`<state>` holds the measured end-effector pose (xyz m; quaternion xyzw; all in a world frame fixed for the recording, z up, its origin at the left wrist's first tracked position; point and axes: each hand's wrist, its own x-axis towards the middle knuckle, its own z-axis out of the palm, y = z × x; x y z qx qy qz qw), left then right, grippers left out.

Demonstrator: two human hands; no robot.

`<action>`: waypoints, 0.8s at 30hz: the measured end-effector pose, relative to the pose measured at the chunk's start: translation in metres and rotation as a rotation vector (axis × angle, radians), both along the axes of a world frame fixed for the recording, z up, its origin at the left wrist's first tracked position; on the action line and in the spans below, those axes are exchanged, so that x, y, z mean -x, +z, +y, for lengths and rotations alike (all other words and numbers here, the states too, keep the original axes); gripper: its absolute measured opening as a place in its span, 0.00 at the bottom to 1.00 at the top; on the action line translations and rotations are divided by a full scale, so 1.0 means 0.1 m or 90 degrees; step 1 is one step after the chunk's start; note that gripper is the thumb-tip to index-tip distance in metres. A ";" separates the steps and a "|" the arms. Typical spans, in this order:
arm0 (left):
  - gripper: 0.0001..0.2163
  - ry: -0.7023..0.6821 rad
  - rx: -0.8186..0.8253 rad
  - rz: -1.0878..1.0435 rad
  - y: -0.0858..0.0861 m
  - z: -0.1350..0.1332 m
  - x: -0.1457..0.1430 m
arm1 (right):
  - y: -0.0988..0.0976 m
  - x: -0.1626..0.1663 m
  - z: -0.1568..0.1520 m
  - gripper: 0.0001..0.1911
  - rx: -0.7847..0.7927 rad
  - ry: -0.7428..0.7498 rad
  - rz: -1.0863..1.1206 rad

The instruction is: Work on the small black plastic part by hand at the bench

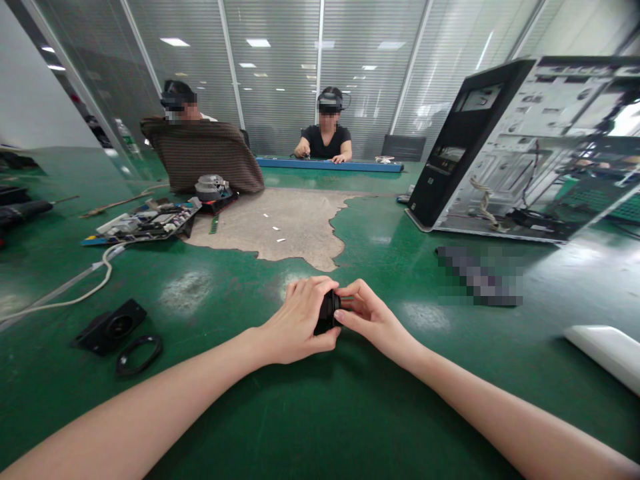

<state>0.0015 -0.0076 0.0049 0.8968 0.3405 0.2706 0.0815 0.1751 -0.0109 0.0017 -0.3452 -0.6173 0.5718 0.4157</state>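
Note:
My left hand [303,319] is wrapped round a small black part [327,312] just above the green table. Fingertips and thumb of my right hand [367,313] pinch that part's right side, which looks round and stepped. Its exact kind is not clear, as my fingers cover much of it. Off to the left lie a flat black housing with a round opening [119,325] and a thin black ring [140,354].
An opened computer case [480,153] stands at the right, a white object [605,350] nearer. Circuit boards [150,221] and a pale cable [107,270] lie left. A brown sheet [295,227] lies ahead. Two people [327,137] sit across the table, one partly behind brown cloth [210,157].

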 end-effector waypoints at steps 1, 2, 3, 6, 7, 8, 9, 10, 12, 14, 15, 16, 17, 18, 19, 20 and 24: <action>0.26 -0.001 0.001 -0.001 0.00 0.00 0.00 | -0.01 0.00 0.00 0.11 0.002 -0.007 0.005; 0.26 -0.003 0.001 -0.003 0.00 0.00 0.00 | -0.02 0.00 0.00 0.10 0.003 -0.015 0.007; 0.26 -0.004 0.002 -0.004 0.00 0.00 0.00 | -0.03 0.01 0.01 0.10 0.002 -0.023 0.005; 0.25 -0.007 0.002 -0.009 0.00 0.00 0.00 | -0.03 0.01 0.02 0.10 -0.010 -0.040 -0.022; 0.25 -0.007 0.003 -0.010 0.00 0.00 0.00 | -0.03 0.01 0.02 0.11 -0.011 -0.043 -0.033; 0.25 -0.007 0.002 -0.011 0.00 0.00 0.00 | -0.02 0.01 0.02 0.11 -0.011 -0.044 -0.041; 0.25 -0.006 0.001 -0.011 0.00 0.00 0.00 | -0.01 0.01 0.02 0.12 -0.009 -0.041 -0.047; 0.25 -0.006 -0.001 -0.011 0.00 0.00 0.00 | 0.00 0.01 0.02 0.12 -0.006 -0.033 -0.047; 0.26 -0.003 -0.004 -0.010 0.00 0.00 0.00 | 0.03 0.00 0.00 0.12 -0.003 -0.013 -0.038; 0.26 -0.001 -0.008 -0.008 -0.01 0.00 0.00 | 0.04 0.00 -0.02 0.12 -0.002 0.002 -0.022; 0.26 0.000 -0.008 -0.006 -0.01 0.00 0.00 | 0.04 0.00 -0.02 0.13 -0.001 0.004 -0.015; 0.26 0.001 -0.008 -0.005 -0.01 0.00 0.00 | 0.03 0.00 -0.03 0.13 -0.001 0.002 -0.008; 0.26 0.000 -0.008 -0.003 -0.01 0.01 0.00 | 0.02 0.00 -0.02 0.12 -0.001 -0.003 -0.003; 0.26 0.000 -0.008 -0.002 -0.01 0.01 0.00 | 0.01 0.00 -0.02 0.11 -0.002 -0.010 0.000; 0.26 -0.001 -0.007 -0.002 -0.01 0.01 0.00 | -0.01 0.01 -0.02 0.10 -0.003 -0.019 -0.001; 0.26 -0.001 -0.006 -0.003 0.00 0.01 0.00 | -0.02 0.01 -0.01 0.10 -0.004 -0.028 -0.006; 0.26 -0.002 0.002 -0.005 0.01 0.00 -0.01 | -0.03 0.01 0.02 0.11 -0.017 -0.052 -0.040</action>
